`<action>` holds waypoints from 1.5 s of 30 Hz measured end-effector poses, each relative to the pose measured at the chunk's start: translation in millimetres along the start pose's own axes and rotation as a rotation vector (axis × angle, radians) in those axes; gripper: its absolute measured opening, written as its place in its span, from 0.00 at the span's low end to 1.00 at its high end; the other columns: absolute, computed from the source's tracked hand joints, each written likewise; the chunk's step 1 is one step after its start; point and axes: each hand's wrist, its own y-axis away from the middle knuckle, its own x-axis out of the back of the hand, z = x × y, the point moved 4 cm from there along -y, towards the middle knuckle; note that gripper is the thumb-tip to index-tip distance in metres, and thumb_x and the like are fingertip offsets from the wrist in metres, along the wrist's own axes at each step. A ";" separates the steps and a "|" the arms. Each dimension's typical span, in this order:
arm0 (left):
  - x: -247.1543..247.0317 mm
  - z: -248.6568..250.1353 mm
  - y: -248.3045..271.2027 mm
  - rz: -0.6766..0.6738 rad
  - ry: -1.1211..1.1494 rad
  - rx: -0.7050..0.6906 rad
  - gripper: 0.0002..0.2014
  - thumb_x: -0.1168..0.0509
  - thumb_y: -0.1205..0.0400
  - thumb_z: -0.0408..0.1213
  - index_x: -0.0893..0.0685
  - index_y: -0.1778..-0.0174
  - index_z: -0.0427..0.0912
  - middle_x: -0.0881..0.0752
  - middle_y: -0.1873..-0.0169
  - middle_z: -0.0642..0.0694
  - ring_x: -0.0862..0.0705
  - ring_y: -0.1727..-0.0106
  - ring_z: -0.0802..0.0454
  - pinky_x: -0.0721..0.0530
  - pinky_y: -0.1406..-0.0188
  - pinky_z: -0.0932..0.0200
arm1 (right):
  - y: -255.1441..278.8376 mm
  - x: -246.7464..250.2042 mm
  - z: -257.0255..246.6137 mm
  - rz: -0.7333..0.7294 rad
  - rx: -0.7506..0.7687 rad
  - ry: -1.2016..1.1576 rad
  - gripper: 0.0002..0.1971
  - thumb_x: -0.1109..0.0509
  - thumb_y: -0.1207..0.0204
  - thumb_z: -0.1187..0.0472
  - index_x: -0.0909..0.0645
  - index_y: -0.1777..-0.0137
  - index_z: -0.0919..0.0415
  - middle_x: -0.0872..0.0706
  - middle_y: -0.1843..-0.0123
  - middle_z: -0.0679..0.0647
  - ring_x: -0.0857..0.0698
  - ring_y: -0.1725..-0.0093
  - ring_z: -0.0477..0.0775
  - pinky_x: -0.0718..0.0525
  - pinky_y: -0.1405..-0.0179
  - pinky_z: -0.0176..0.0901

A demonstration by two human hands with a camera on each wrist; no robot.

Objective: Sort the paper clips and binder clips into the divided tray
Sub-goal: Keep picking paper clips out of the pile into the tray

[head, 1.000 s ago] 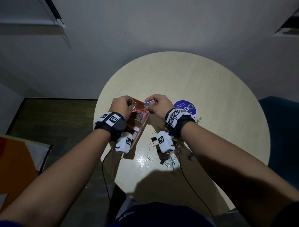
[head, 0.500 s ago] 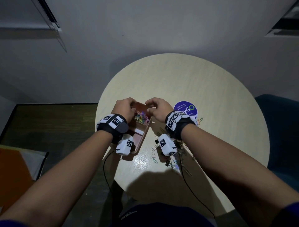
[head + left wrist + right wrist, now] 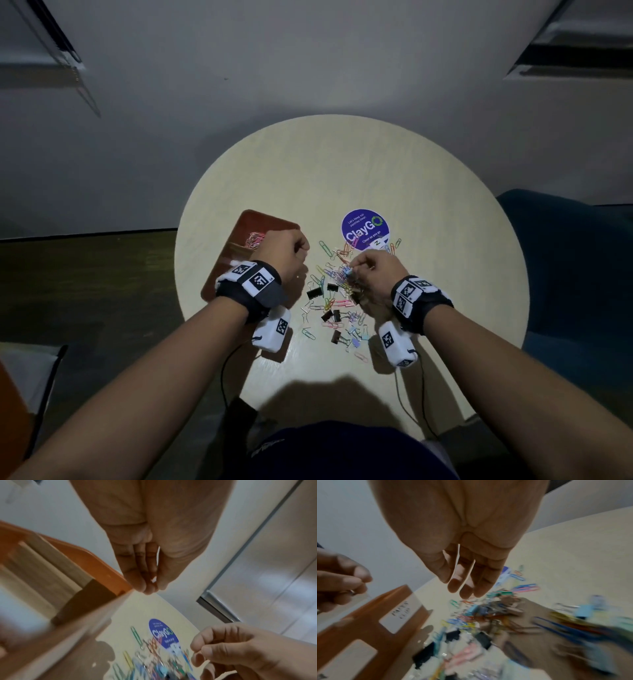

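A brown divided tray (image 3: 274, 219) stands at the table's left, with coloured paper clips (image 3: 255, 238) in its far compartment. To its right lies a loose pile of paper clips (image 3: 337, 274) mixed with black binder clips (image 3: 315, 293). My left hand (image 3: 301, 248) hovers at the tray's right edge with fingers curled together; the left wrist view shows nothing in it (image 3: 149, 586). My right hand (image 3: 352, 269) hangs over the pile. In the right wrist view its fingertips (image 3: 467, 592) point down just above the clips, holding nothing. A white label (image 3: 400, 612) is stuck on the tray's side wall.
A round purple sticker (image 3: 365, 228) sits on the pale round table (image 3: 428, 205) behind the pile, with a few stray clips beside it. A blue chair (image 3: 575, 274) stands at the right. The wrist cameras' cables trail off the near table edge.
Both hands have left the space over the tray. The right one went right and down to the pile, the left one to the tray's right edge. The clips they pinched are gone from their fingers.
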 end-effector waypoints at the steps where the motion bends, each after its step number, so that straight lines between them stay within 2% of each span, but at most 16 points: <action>1: -9.6 6.0 1.4 -0.028 -0.002 -0.023 0.04 0.33 0.19 0.35 0.13 0.53 0.47 0.12 0.58 0.49 0.15 0.55 0.50 0.15 0.51 0.55 | 6.1 3.7 12.8 0.004 -0.027 0.023 0.07 0.33 0.22 0.64 0.13 0.54 0.55 0.11 0.53 0.49 0.14 0.52 0.51 0.22 0.57 0.36; 5: -50.4 19.7 10.3 -0.133 -0.090 -0.078 0.06 0.36 0.17 0.34 0.13 0.53 0.44 0.14 0.58 0.48 0.18 0.44 0.47 0.26 0.28 0.47 | 27.6 13.2 56.5 0.004 -0.123 0.112 0.11 0.37 0.24 0.66 0.13 0.56 0.55 0.10 0.54 0.50 0.13 0.52 0.54 0.21 0.55 0.38; 6: -61.1 18.1 12.9 -0.163 -0.113 -0.076 0.06 0.36 0.17 0.34 0.13 0.54 0.44 0.13 0.58 0.49 0.17 0.45 0.48 0.25 0.29 0.47 | 31.8 13.4 65.0 -0.004 -0.133 0.112 0.12 0.39 0.25 0.66 0.14 0.57 0.54 0.09 0.57 0.50 0.12 0.55 0.54 0.17 0.55 0.41; 8: -79.3 8.7 17.8 -0.234 -0.151 -0.041 0.07 0.36 0.19 0.33 0.14 0.58 0.46 0.11 0.59 0.50 0.14 0.53 0.49 0.15 0.43 0.48 | 39.8 10.5 78.0 -0.032 -0.127 0.113 0.14 0.40 0.27 0.67 0.14 0.60 0.53 0.09 0.62 0.50 0.10 0.60 0.54 0.11 0.55 0.49; 10: -94.5 -5.1 21.7 -0.306 -0.211 -0.005 0.08 0.36 0.21 0.31 0.14 0.59 0.47 0.12 0.59 0.50 0.14 0.57 0.50 0.12 0.53 0.51 | 46.7 5.2 84.2 -0.061 -0.082 0.163 0.14 0.40 0.27 0.66 0.14 0.60 0.52 0.10 0.64 0.49 0.11 0.61 0.52 0.11 0.54 0.49; 14: -110.5 -21.0 34.8 -0.373 -0.295 -0.014 0.09 0.37 0.19 0.33 0.14 0.49 0.47 0.16 0.50 0.47 0.15 0.50 0.47 0.15 0.50 0.56 | 56.3 -11.4 85.6 -0.145 -0.011 0.183 0.12 0.40 0.27 0.63 0.15 0.57 0.52 0.10 0.63 0.48 0.11 0.63 0.52 0.10 0.58 0.48; 19: -122.1 -31.2 54.1 -0.343 -0.305 -0.042 0.10 0.38 0.17 0.35 0.15 0.44 0.48 0.18 0.48 0.48 0.17 0.49 0.48 0.16 0.50 0.56 | 58.5 -32.5 78.5 -0.267 0.076 0.282 0.10 0.39 0.27 0.63 0.16 0.55 0.55 0.12 0.62 0.49 0.12 0.62 0.53 0.12 0.59 0.47; 22: -122.8 -33.6 60.6 -0.367 -0.293 -0.048 0.10 0.31 0.20 0.40 0.16 0.43 0.49 0.20 0.46 0.50 0.18 0.47 0.49 0.17 0.49 0.56 | 58.4 -42.3 80.5 -0.332 0.067 0.346 0.04 0.30 0.27 0.57 0.18 0.53 0.53 0.14 0.59 0.46 0.15 0.58 0.51 0.13 0.57 0.47; 26: -123.9 -35.6 66.2 -0.432 -0.290 -0.074 0.16 0.26 0.23 0.40 0.16 0.39 0.48 0.22 0.43 0.51 0.18 0.46 0.50 0.17 0.49 0.57 | 58.2 -49.5 83.8 -0.365 0.080 0.409 0.21 0.19 0.38 0.43 0.25 0.56 0.51 0.19 0.59 0.47 0.20 0.61 0.51 0.19 0.64 0.49; 30: -124.9 -36.1 71.3 -0.426 -0.379 -0.125 0.16 0.31 0.22 0.31 0.15 0.39 0.48 0.22 0.42 0.49 0.17 0.47 0.48 0.15 0.50 0.54 | 58.5 -55.4 82.7 -0.391 0.141 0.489 0.21 0.18 0.37 0.45 0.26 0.56 0.53 0.23 0.58 0.47 0.24 0.59 0.52 0.31 0.70 0.42; 32: -124.2 -32.9 72.1 -0.436 -0.461 -0.171 0.16 0.27 0.25 0.33 0.15 0.41 0.48 0.23 0.43 0.49 0.19 0.46 0.48 0.16 0.52 0.55 | 57.7 -57.1 84.2 -0.388 0.160 0.524 0.18 0.20 0.34 0.48 0.26 0.55 0.53 0.24 0.56 0.48 0.24 0.57 0.53 0.30 0.67 0.43; 36: -127.2 -29.6 71.3 -0.436 -0.636 -0.245 0.17 0.30 0.22 0.41 0.17 0.37 0.49 0.23 0.40 0.47 0.22 0.42 0.46 0.19 0.44 0.49 | 56.7 -56.0 90.3 -0.335 0.148 0.532 0.10 0.27 0.27 0.51 0.26 0.56 0.50 0.25 0.54 0.47 0.23 0.53 0.53 0.22 0.58 0.46; 39: -133.6 -30.5 71.5 -0.471 -0.728 -0.237 0.30 0.22 0.31 0.48 0.22 0.34 0.45 0.25 0.40 0.46 0.23 0.41 0.45 0.22 0.40 0.45 | 57.4 -53.9 92.5 -0.300 0.162 0.536 0.04 0.31 0.24 0.52 0.22 0.55 0.49 0.26 0.53 0.46 0.21 0.50 0.54 0.18 0.52 0.48; 42: -136.6 -31.7 70.8 -0.507 -0.791 -0.240 0.40 0.19 0.38 0.51 0.26 0.32 0.44 0.27 0.38 0.44 0.24 0.38 0.42 0.26 0.40 0.43 | 60.1 -54.4 96.0 -0.308 0.182 0.539 0.07 0.31 0.24 0.50 0.19 0.49 0.49 0.26 0.52 0.45 0.20 0.47 0.53 0.20 0.52 0.45; 43: -137.7 -32.2 70.7 -0.502 -0.800 -0.244 0.40 0.19 0.38 0.52 0.27 0.32 0.45 0.27 0.38 0.44 0.24 0.38 0.42 0.26 0.40 0.42 | 61.3 -54.9 97.3 -0.311 0.186 0.544 0.09 0.31 0.25 0.50 0.19 0.47 0.49 0.26 0.51 0.45 0.21 0.47 0.52 0.20 0.52 0.45; 45: -138.3 -31.7 69.9 -0.438 -0.788 -0.260 0.28 0.26 0.28 0.50 0.26 0.34 0.48 0.25 0.40 0.46 0.24 0.41 0.44 0.24 0.42 0.43 | 63.2 -54.6 98.9 -0.298 0.193 0.542 0.10 0.30 0.25 0.51 0.22 0.46 0.49 0.26 0.50 0.45 0.22 0.48 0.51 0.20 0.52 0.46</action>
